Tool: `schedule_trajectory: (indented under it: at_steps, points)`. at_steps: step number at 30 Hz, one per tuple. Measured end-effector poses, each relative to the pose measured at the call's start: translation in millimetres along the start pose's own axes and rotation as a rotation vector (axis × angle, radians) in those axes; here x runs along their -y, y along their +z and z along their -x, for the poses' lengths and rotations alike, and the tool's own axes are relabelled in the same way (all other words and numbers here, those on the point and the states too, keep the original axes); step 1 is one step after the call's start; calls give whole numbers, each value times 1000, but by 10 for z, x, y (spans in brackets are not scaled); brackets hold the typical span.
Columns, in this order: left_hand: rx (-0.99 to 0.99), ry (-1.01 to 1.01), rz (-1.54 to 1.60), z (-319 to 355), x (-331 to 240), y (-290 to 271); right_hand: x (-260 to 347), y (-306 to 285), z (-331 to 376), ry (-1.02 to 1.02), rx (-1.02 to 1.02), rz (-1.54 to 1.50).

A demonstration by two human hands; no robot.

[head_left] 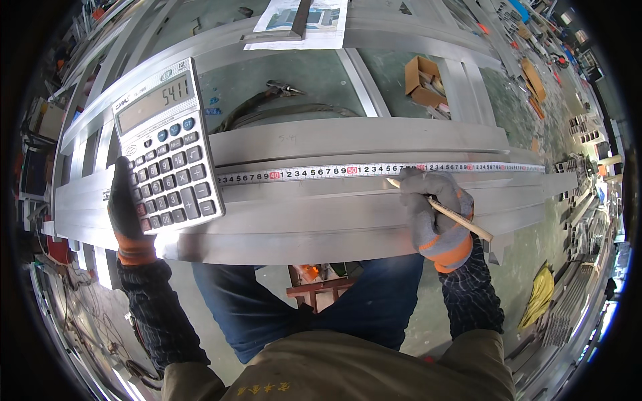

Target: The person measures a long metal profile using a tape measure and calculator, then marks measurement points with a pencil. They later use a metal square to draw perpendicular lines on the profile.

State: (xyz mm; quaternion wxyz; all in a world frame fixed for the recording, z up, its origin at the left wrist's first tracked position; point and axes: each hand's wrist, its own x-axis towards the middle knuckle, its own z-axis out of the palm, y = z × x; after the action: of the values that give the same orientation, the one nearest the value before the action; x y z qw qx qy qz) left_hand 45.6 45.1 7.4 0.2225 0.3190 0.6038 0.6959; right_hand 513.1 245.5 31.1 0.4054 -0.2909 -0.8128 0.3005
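My left hand (125,200), in a grey glove with an orange cuff, grips a large silver calculator (175,164) by its lower left side. The calculator is tilted, its lit display and dark keys facing up. Between the gloved fingers of my right hand (435,210) is a pale wooden pencil (461,219), its tip close to the tape's lower edge. A white measuring tape (314,172) with black and red markings stretches left to right over grey metal bars (287,247). The calculator hides the tape's left part.
Beyond the bars lies a printed sheet (328,37) with a dark metal piece (301,20) on it. A welding cable with a clamp (284,87) and an open cardboard box (424,81) rest on the floor between the frame beams. Stacked metal profiles (568,314) and a yellow cloth (538,294) are at right.
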Motion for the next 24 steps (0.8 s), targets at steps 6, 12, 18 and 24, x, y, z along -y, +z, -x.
schedule_trajectory:
  at_steps: [6, 12, 18, 24]
  points:
    - [152, -1, 180, -24, -7, -19, -34, -4, 10, -21, 12, 29]
    - [-16, 35, -57, -26, 18, -48, -53, -22, 15, -43, 37, 35]
    - [14, 58, -111, -9, 4, 7, -25, -19, -9, -54, 45, 51]
    - [117, -120, 262, -9, -124, 110, -42, -37, -10, -49, 72, 2]
